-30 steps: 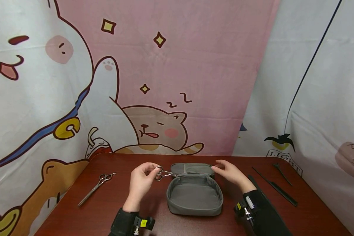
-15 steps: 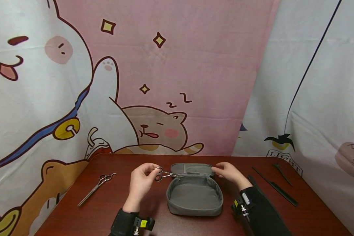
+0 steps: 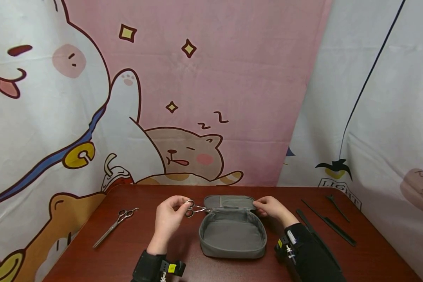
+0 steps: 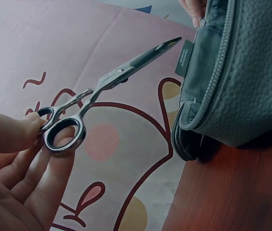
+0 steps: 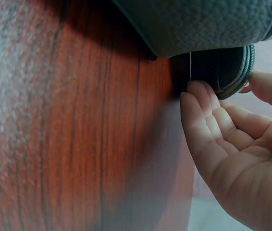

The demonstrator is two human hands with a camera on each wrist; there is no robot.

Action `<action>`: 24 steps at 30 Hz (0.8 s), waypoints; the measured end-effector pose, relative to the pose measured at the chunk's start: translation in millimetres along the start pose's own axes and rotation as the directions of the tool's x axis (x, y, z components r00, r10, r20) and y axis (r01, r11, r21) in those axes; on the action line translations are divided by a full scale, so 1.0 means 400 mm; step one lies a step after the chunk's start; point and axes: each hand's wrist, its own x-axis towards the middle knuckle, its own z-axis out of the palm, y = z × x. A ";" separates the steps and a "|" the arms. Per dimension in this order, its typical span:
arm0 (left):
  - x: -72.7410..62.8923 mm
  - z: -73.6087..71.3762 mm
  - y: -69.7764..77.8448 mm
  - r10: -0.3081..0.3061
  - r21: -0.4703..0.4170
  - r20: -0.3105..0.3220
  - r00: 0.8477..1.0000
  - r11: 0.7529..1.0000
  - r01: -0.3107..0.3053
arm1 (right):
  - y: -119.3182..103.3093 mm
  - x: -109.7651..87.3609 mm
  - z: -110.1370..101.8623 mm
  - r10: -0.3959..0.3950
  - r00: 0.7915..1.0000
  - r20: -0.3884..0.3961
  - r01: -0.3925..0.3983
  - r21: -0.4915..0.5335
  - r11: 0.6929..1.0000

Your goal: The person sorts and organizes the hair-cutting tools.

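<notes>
My left hand (image 3: 169, 219) pinches a pair of silver scissors (image 4: 112, 79) by the finger loops, thumb on one loop. The blades point right over the back of a grey zip case (image 3: 232, 250), which lies unzipped with its lid (image 3: 229, 201) folded back. Its inside shows bare grey lining. At the right end of the lid, my right hand (image 3: 273, 207) pinches the edge; in the right wrist view the thumb lies on one side of the lid (image 5: 249, 65) and the fingers on the other.
A second pair of scissors (image 3: 115, 227) lies on the left of the brown table (image 3: 183, 270). To the right lie a thin-handled black comb (image 3: 338, 231), a small dark forked tool (image 3: 338, 207) and another dark comb-like strip (image 3: 304, 219), partly behind the right sleeve. A printed cloth (image 3: 253, 98) hangs behind.
My right hand has shifted slightly inward and down, and its fingers have closed onto the lid's edge. The left hand and the scissors have stayed almost still.
</notes>
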 end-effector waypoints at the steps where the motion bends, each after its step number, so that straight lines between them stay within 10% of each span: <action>1: -0.001 0.000 -0.001 0.003 -0.002 -0.002 1.000 1.000 -0.003 | 0.001 0.000 0.000 -0.004 1.000 0.014 0.004 0.022 1.000; 10: -0.004 0.000 -0.005 0.009 -0.023 -0.004 1.000 1.000 -0.010 | 0.000 -0.006 0.000 -0.082 0.995 0.061 0.077 0.078 0.994; 24: 0.003 0.001 -0.010 -0.008 -0.027 -0.070 0.997 1.000 0.006 | -0.017 -0.005 0.010 -0.047 0.992 -0.119 0.049 0.012 0.999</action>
